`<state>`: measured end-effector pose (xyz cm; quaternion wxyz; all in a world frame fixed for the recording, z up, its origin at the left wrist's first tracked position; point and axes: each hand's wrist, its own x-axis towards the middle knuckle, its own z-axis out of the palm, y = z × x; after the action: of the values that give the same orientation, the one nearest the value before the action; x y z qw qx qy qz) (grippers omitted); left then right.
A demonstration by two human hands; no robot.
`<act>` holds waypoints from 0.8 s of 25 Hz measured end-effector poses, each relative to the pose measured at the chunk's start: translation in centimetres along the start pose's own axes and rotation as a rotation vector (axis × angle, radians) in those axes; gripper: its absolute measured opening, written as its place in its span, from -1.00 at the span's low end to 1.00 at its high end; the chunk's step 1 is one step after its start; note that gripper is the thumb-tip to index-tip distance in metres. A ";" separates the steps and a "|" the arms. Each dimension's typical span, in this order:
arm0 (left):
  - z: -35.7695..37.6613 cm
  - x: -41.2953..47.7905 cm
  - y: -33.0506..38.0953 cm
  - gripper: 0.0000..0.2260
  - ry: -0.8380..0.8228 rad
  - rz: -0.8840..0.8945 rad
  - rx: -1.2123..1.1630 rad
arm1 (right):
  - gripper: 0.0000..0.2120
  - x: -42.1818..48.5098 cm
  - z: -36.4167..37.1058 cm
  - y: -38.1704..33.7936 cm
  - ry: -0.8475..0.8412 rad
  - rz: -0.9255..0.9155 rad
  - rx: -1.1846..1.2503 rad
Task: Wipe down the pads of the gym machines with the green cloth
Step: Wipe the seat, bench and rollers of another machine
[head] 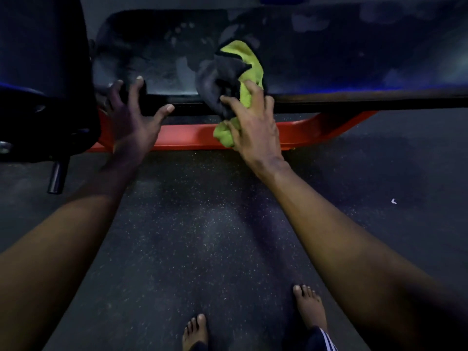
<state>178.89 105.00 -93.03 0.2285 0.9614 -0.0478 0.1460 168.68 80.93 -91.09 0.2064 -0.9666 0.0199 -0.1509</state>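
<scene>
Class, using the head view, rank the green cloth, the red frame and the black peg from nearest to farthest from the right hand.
1. green cloth, gripped in the right hand.
2. red frame, just below it.
3. black peg, far left.

The right hand [253,122] grips a bunched green and dark cloth [236,79] against the near edge of a long black padded bench [329,51]. The left hand [134,115], fingers spread, rests at that edge, above a red metal frame [192,138].
</scene>
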 end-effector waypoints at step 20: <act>5.5 -3.6 15.5 -0.61 -0.104 0.431 -0.271 | -0.63 -4.6 -8.4 15.7 0.189 0.353 -0.012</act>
<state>174.40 88.81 -92.20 0.3159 0.8958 -0.2823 0.1341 162.14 63.72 -91.48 0.2213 -0.9308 0.2092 -0.2024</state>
